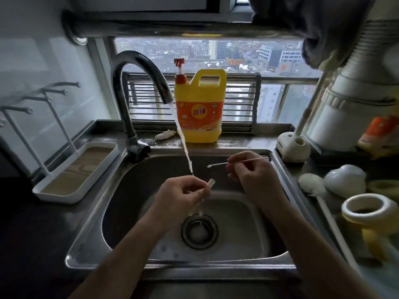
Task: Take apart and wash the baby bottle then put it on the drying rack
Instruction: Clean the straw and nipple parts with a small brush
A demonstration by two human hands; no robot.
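Over the steel sink (112,203), my left hand (180,196) pinches a clear bottle straw (206,192), its open top end right under the running water stream (185,145). My right hand (251,172) pinches a thin white straw brush (228,163), tip pointing left toward the stream, a little apart from the straw. The white drying rack (64,175) with upright pegs stands on the left counter. On the right counter lie a white bottle cap (344,180), a bottle collar ring (370,209) and a big bottle brush (313,185).
The dark faucet (138,83) arches over the sink from the back left. A yellow dish soap jug (199,106) stands on the back ledge by the window. A white brush holder (291,146) sits at the sink's back right corner. The drain (199,230) lies below my hands.
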